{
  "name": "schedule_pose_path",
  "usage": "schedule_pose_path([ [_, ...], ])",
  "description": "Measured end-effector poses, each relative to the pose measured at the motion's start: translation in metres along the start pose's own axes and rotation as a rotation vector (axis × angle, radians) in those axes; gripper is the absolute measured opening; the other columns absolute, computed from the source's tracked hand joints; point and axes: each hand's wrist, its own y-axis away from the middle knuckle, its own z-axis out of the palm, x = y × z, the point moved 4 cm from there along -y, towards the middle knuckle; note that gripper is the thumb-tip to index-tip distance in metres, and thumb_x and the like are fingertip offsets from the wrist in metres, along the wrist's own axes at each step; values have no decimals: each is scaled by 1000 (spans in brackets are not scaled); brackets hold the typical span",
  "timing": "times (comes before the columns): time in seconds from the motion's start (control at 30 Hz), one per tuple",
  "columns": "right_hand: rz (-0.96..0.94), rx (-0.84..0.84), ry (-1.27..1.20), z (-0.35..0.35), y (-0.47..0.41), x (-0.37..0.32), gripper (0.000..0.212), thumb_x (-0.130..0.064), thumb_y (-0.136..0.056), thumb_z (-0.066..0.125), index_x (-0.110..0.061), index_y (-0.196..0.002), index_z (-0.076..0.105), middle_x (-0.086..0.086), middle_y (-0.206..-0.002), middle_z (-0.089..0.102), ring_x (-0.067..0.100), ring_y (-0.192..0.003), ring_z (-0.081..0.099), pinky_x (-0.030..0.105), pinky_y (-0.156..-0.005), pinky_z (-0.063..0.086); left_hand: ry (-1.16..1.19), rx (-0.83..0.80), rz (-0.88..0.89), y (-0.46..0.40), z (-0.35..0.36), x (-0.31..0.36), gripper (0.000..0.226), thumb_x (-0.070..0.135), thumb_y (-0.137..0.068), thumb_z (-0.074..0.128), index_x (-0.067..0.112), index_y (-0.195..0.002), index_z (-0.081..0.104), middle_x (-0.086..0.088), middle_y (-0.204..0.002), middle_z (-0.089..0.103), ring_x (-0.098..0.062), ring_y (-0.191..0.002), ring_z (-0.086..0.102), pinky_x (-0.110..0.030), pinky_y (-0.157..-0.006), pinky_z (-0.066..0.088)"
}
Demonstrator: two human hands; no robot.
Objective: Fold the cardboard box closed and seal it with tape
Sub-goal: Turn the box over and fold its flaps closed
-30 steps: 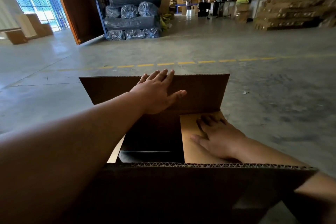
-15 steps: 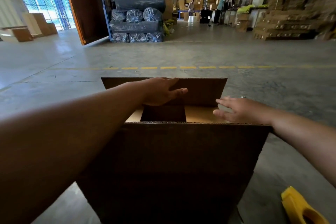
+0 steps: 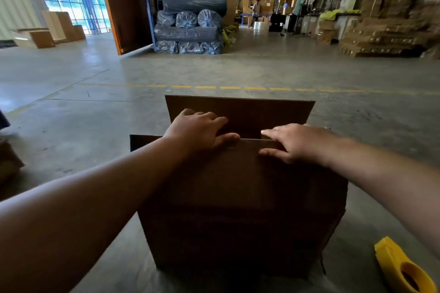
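A brown cardboard box (image 3: 238,221) stands on the concrete floor right in front of me. Its near flap (image 3: 214,169) is folded down over the top, while the far flap (image 3: 257,112) still stands upright. My left hand (image 3: 200,129) rests on the near flap's far edge, fingers against the far flap. My right hand (image 3: 297,143) lies over the same edge to the right, fingers spread flat. A yellow tape dispenser (image 3: 402,269) lies on the floor at the lower right, untouched.
Black-wrapped rolls (image 3: 190,21) are stacked ahead beside an orange door (image 3: 123,5). Pallets of flat cardboard (image 3: 385,35) line the right side. People stand at a bench far back. Another box corner (image 3: 9,162) sits at the left edge.
The near flap has come down over the box opening. Both hands moved onto its far edge; the inner side flaps are now covered.
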Motion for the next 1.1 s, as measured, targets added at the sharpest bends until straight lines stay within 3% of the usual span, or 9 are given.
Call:
schedule_pose_path([
  [0.13,160,25,62,36,-14,2,92,-82,-78,20,-28,-152,14,2,-153,33,23,-139,32,43,-109,32,-20,21,-8,5,43,5,76,73,-92,15,30,-154,25,-4,-161,27,-22,-151,17,-51,-118,14],
  [0.27,212,-51,-85,82,-17,-10,89,-77,-83,24,-26,-153,5,5,-161,7,22,-147,6,46,-118,8,132,-145,-9,16,100,6,82,79,-89,11,36,-157,-5,2,-166,-5,-16,-152,-11,-51,-122,0],
  [0.37,226,-123,-184,114,-19,-15,91,-80,-79,17,-29,-153,0,3,-161,-5,20,-147,-7,47,-118,-1,315,-236,-74,22,126,4,83,81,-87,13,39,-156,-5,4,-166,-9,-13,-150,-15,-50,-123,-2],
  [0.67,231,-162,-215,127,-24,-15,97,-86,-71,5,-33,-152,4,2,-161,9,19,-147,6,45,-118,1,323,-302,-82,16,136,1,86,83,-86,15,37,-157,1,5,-166,-5,-13,-151,-12,-52,-122,-3],
  [0.77,192,-24,-187,111,-22,-15,90,-82,-77,22,-30,-151,22,1,-156,27,20,-143,25,39,-116,19,343,-200,-102,17,133,0,86,82,-87,20,36,-157,1,3,-167,-2,-14,-152,-7,-50,-123,1],
  [0.87,73,450,-155,74,-21,-13,76,-70,-81,37,-19,-135,54,6,-135,57,24,-124,51,39,-101,41,387,61,-157,22,125,-3,86,77,-89,29,34,-158,-1,2,-166,-8,-13,-151,-13,-44,-124,3],
  [0.93,62,657,-163,52,-30,-3,67,-60,-83,44,-15,-131,56,12,-132,56,30,-121,49,43,-101,40,394,181,-183,25,121,-5,88,75,-89,32,32,-158,-3,0,-165,-15,-14,-150,-18,-40,-123,0],
  [1.0,152,622,-130,36,-46,13,73,-62,-82,43,-17,-139,47,14,-143,44,33,-131,39,46,-109,30,392,222,-188,27,118,-5,91,74,-89,34,31,-158,-7,-1,-164,-22,-15,-149,-24,-37,-121,-6],
  [1.1,297,301,-62,39,-67,31,84,-75,-83,28,-24,-150,26,7,-156,28,25,-143,21,53,-115,5,363,285,-167,27,115,-5,93,74,-89,34,28,-158,-8,-3,-163,-25,-17,-148,-27,-43,-123,-2],
])
